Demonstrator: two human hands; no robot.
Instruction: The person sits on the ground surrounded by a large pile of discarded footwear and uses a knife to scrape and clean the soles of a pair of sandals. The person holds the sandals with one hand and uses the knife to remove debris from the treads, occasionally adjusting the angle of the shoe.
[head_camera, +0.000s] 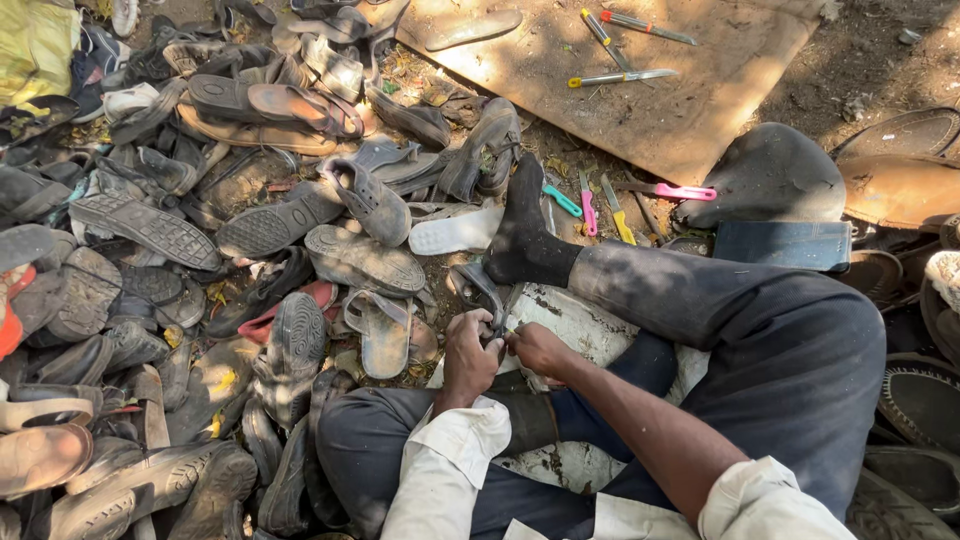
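I sit cross-legged on the ground. My left hand (470, 355) and my right hand (537, 348) meet in front of my lap, both closed on a small dark sandal piece with a strap (485, 293) that rests by my socked foot (525, 235). A thin metal tool (508, 308) shows between my fingers; which hand grips it I cannot tell. Under my hands lies a white, dirty sheet (585, 325). Both sleeves are white and rolled up.
A big heap of worn shoes and sandals (200, 250) fills the left side. A wooden board (640, 80) at the top carries several knives and tools. Pink, teal and yellow handled tools (590, 210) lie near my foot. Dark soles and leather pieces (770, 175) sit at right.
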